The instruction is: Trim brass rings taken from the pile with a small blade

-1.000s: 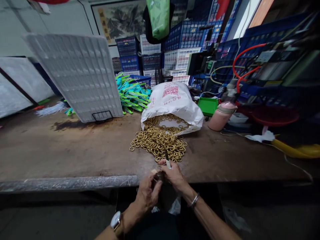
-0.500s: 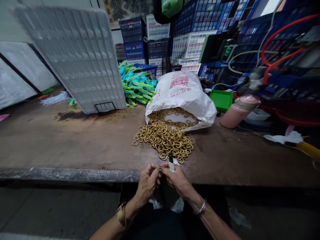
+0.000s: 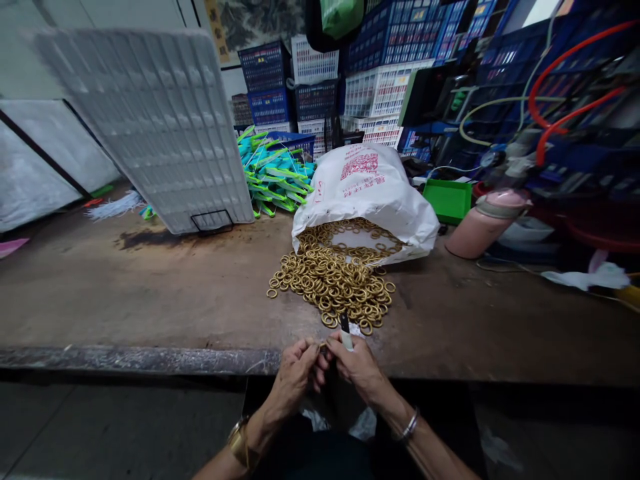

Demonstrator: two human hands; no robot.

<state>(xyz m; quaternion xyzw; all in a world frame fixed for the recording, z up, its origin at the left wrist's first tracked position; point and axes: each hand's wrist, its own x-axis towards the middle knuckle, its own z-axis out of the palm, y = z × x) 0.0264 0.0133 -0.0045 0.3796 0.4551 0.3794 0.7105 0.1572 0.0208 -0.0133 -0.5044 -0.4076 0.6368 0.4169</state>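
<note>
My left hand [image 3: 296,372] is closed, pinching a small gold-coloured ring [image 3: 323,346] between thumb and fingertips at the table's front edge. Close beside it, my right hand [image 3: 359,365] grips a small knife [image 3: 346,339] with a dark tip and a pale, wrapped-looking handle, its tip pointing away from me. The right fingertips meet the same ring, partly hiding it. Just beyond the hands, a heap of similar rings [image 3: 345,283] spills from the open mouth of a white sack [image 3: 370,197] with red print, lying on its side.
On the brown table [image 3: 150,293], a ribbed whitish panel [image 3: 150,127] stands in a black wire holder at left. Behind lie green and turquoise plastic pieces [image 3: 275,177]. A green tray [image 3: 447,200] and pink bottle [image 3: 483,230] are at right, with stacked crates [image 3: 267,83] at the back.
The view has shifted slightly, so the scene sits a little lower. Both hands keep their hold near the table edge; the left hand's lower fingers have spread a little.
</note>
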